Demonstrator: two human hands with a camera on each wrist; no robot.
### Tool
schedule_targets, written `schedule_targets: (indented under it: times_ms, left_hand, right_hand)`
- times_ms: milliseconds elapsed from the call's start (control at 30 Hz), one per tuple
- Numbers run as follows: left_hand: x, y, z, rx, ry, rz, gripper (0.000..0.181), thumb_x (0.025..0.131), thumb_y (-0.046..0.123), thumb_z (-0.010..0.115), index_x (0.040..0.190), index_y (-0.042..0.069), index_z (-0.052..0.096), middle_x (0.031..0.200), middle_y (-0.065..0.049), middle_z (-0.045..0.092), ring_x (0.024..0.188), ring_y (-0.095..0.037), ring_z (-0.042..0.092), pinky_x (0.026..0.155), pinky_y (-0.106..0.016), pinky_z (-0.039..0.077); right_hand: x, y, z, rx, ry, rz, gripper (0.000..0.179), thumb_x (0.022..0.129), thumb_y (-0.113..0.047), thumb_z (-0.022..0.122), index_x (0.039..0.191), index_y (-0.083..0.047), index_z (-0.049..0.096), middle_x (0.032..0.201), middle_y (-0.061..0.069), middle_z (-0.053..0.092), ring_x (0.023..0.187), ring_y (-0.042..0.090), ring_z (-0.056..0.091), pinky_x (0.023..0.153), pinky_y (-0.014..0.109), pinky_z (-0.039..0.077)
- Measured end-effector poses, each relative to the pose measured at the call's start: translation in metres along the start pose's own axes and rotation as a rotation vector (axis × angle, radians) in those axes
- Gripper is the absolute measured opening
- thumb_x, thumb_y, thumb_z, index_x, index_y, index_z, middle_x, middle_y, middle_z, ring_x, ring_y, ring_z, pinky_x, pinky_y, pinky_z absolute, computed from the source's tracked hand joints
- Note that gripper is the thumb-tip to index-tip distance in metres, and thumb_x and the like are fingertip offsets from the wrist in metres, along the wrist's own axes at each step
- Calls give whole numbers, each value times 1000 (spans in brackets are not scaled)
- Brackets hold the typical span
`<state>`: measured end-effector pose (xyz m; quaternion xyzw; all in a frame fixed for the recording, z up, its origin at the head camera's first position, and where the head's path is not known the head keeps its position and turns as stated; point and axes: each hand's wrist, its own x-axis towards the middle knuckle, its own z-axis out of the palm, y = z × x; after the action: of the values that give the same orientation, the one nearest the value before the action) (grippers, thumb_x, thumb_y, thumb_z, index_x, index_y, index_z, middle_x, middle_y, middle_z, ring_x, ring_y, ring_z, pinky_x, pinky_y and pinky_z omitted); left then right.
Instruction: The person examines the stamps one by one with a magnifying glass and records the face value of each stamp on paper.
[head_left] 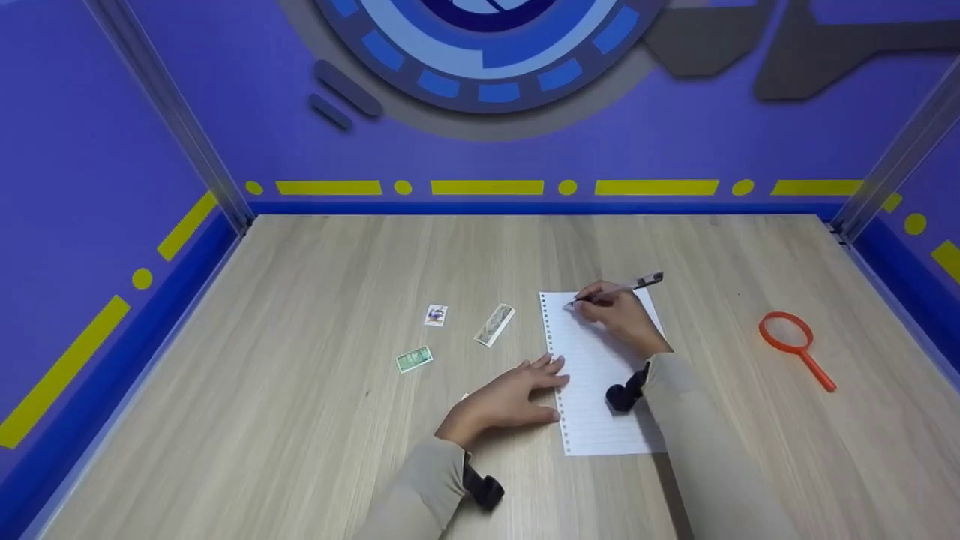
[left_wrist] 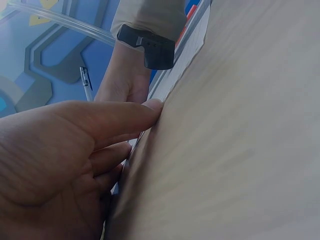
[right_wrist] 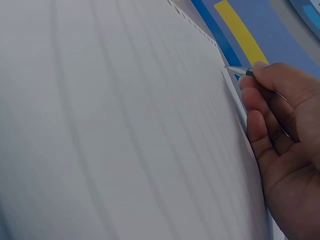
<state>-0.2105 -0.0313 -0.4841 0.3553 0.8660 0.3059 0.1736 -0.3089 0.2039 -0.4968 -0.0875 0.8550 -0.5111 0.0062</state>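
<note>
A white lined sheet of paper point(head_left: 596, 405) with punched holes down its left edge lies on the wooden table. Near the top of the sheet, my right hand point(head_left: 619, 319) grips a pen point(head_left: 626, 287) between thumb and fingers. The pen's silver tip point(right_wrist: 235, 70) points at the paper in the right wrist view; whether it touches cannot be made out. My left hand point(head_left: 510, 397) rests at the sheet's left edge with fingers spread, its thumb point(left_wrist: 135, 115) and fingertips on the margin. No mark on the paper can be made out.
Left of the sheet lie a long stamp-like slip point(head_left: 494, 325), a small colourful stamp point(head_left: 436, 315) and a green stamp point(head_left: 415, 359). A pale corner shows behind the left hand. An orange magnifying glass point(head_left: 787, 332) lies at the right. Blue-purple panels point(head_left: 510, 161) wall the table.
</note>
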Motion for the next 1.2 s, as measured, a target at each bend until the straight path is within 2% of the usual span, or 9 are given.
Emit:
schedule_targets:
  times_ms: [300,833,1000,1200]
  left_hand:
    - [0,1,0,-5,-3,-8,57,89,19,66,141,8,48,157,-5,29,149,-18,17,123,-32,12]
    - [1,0,1,-19,3,-6,56,88,19,67,139,6,50,156,-6,32,148,-20,20,123,-35,14]
    - [0,0,0,-23,1,-6,56,88,19,66,140,6,50,156,-6,32,148,-19,19,123,-36,14]
    - [1,-2,1,-24,2,-4,55,88,19,66,139,7,50,156,-6,32,148,-19,20,123,-36,14]
  right_hand:
    - [0,2,-1,-20,-4,-34,18,89,-18,68,104,-7,70,102,9,70,92,14,62,78,16,48]
    - [-3,-1,0,-18,-11,26,19,87,-18,68,103,-7,69,99,6,70,87,11,60,77,19,47]
    - [-2,-2,1,-26,-25,27,16,86,-17,69,98,-7,70,93,1,69,85,13,59,75,20,45]
    - [-2,-2,0,-41,-44,14,15,85,-17,69,97,-8,70,95,1,68,88,15,59,77,22,44]
